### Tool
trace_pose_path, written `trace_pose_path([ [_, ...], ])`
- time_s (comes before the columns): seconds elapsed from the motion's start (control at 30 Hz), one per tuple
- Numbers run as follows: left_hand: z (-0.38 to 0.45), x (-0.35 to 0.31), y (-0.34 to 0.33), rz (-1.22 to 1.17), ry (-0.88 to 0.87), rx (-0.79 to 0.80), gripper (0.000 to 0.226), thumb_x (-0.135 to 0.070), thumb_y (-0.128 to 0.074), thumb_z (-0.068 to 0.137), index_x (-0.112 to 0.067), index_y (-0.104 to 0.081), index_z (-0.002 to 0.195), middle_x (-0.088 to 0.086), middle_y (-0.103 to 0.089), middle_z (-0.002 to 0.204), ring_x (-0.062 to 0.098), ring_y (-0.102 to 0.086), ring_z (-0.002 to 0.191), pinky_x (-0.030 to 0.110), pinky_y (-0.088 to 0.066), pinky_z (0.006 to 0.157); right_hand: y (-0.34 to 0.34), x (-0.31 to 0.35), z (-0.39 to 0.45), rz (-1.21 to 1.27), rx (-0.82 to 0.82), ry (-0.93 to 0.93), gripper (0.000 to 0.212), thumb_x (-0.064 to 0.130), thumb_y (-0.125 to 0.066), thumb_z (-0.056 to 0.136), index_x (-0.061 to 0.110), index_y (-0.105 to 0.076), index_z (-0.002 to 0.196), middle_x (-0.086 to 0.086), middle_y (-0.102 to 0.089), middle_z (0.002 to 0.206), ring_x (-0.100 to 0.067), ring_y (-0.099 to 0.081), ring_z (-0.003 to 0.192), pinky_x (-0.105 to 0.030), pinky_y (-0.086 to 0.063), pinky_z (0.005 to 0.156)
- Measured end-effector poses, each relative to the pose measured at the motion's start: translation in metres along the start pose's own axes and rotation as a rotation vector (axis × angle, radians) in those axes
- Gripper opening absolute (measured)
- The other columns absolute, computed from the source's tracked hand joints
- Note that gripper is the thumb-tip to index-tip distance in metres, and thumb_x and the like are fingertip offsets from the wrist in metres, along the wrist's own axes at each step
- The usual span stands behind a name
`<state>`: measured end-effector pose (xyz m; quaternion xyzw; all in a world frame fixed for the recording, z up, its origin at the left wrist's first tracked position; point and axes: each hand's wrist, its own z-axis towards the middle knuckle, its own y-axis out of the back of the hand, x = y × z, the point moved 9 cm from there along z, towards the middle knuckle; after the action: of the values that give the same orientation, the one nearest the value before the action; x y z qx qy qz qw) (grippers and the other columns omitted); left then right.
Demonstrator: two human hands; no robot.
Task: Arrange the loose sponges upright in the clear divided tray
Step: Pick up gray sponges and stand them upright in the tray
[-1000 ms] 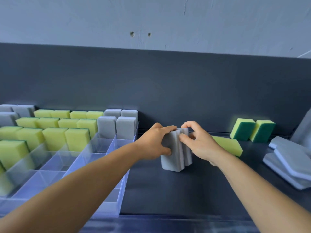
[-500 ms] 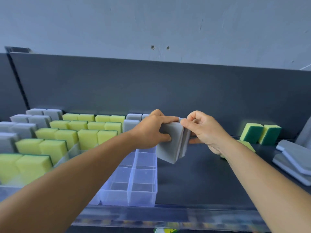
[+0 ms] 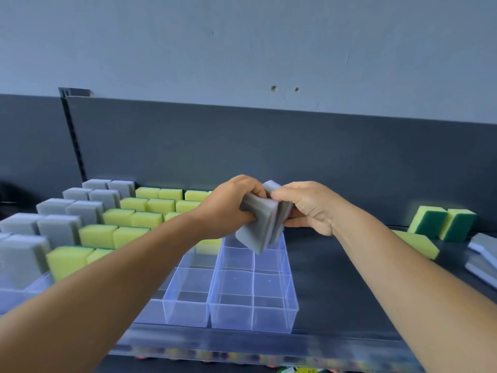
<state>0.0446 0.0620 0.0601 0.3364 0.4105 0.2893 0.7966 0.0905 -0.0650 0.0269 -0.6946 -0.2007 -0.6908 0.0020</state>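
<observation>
Both hands are clamped on a pair of grey rectangular foam sponges [image 3: 258, 227]: left hand [image 3: 228, 208] curls round the near face, right hand [image 3: 309, 208] pinches the far side. They hang tilted just above the clear divided plastic tray [image 3: 293, 305], over its back-right cells. Honestly, tilted like that they could snag a divider or flop over. The tray's left cells hold upright grey sponges [image 3: 67, 214] and yellow sponges [image 3: 134, 219]; its right cells look empty.
</observation>
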Motion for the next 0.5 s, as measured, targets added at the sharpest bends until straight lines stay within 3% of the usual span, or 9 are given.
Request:
trace_pose_path([
  [0.1, -0.002, 0.008, 0.007, 0.017, 0.01, -0.009, 0.029, -0.002, -0.062, 0.08, -0.024, -0.057, 0.098, -0.006, -0.058, 0.104, 0.012, -0.05, 0.088, 0.014, -0.04, 0.071, -0.005, 0.005, 0.006, -0.035, -0.052, 0.042, 0.018, 0.015, -0.063, 0.083, 0.009, -0.067, 0.099, -0.009, -0.068, 0.095, -0.021, -0.066, 0.089, -0.037, -0.058, 0.083],
  [0.2, -0.001, 0.022, 0.024, 0.074, 0.053, -0.079, 0.03, -0.005, -0.064, 0.081, -0.018, -0.057, 0.107, -0.007, -0.056, 0.102, 0.012, -0.049, 0.088, 0.01, -0.037, 0.067, 0.013, 0.018, 0.01, -0.276, -0.273, 0.17, 0.017, 0.016, -0.055, 0.083, 0.009, -0.066, 0.094, -0.016, -0.068, 0.094, -0.026, -0.064, 0.078, -0.043, -0.059, 0.076],
  [0.23, -0.001, 0.028, 0.031, 0.077, 0.078, -0.114, 0.03, -0.006, -0.064, 0.081, -0.018, -0.058, 0.107, -0.008, -0.056, 0.099, 0.012, -0.049, 0.087, 0.009, -0.036, 0.065, 0.016, 0.022, 0.009, -0.369, -0.311, 0.202, 0.018, 0.018, -0.053, 0.083, 0.01, -0.065, 0.093, -0.014, -0.066, 0.086, -0.027, -0.06, 0.07, -0.038, -0.058, 0.067],
  [0.27, -0.001, 0.035, 0.036, 0.073, 0.108, -0.143, 0.029, -0.007, -0.064, 0.081, -0.018, -0.058, 0.107, -0.008, -0.057, 0.097, 0.013, -0.049, 0.084, 0.01, -0.036, 0.063, 0.015, 0.024, 0.009, -0.453, -0.318, 0.232, 0.018, 0.018, -0.051, 0.084, 0.008, -0.063, 0.093, -0.008, -0.06, 0.075, -0.024, -0.053, 0.061, -0.031, -0.049, 0.056],
  [0.33, -0.001, 0.047, 0.038, 0.057, 0.174, -0.167, 0.029, -0.01, -0.066, 0.081, -0.02, -0.058, 0.108, -0.007, -0.058, 0.092, 0.015, -0.05, 0.079, 0.015, -0.037, 0.059, 0.012, 0.022, 0.011, -0.57, -0.296, 0.264, 0.019, 0.017, -0.049, 0.087, 0.004, -0.061, 0.095, -0.001, -0.046, 0.067, -0.018, -0.037, 0.056, -0.025, -0.031, 0.051],
  [0.43, 0.003, 0.062, 0.025, 0.017, 0.232, -0.14, 0.03, -0.011, -0.068, 0.08, -0.02, -0.06, 0.108, -0.005, -0.061, 0.092, 0.016, -0.053, 0.081, 0.02, -0.039, 0.06, 0.007, 0.012, 0.015, -0.616, -0.227, 0.263, 0.018, 0.018, -0.049, 0.088, 0.009, -0.062, 0.097, 0.001, -0.046, 0.069, -0.017, -0.037, 0.059, -0.026, -0.03, 0.053],
  [0.5, 0.006, 0.068, 0.012, -0.007, 0.25, -0.104, 0.034, -0.011, -0.069, 0.079, -0.021, -0.06, 0.111, -0.005, -0.061, 0.096, 0.016, -0.053, 0.082, 0.019, -0.039, 0.061, 0.008, 0.005, 0.021, -0.628, -0.198, 0.242, 0.018, 0.019, -0.05, 0.09, 0.021, -0.062, 0.103, 0.003, -0.054, 0.081, -0.013, -0.042, 0.06, -0.023, -0.032, 0.053],
])
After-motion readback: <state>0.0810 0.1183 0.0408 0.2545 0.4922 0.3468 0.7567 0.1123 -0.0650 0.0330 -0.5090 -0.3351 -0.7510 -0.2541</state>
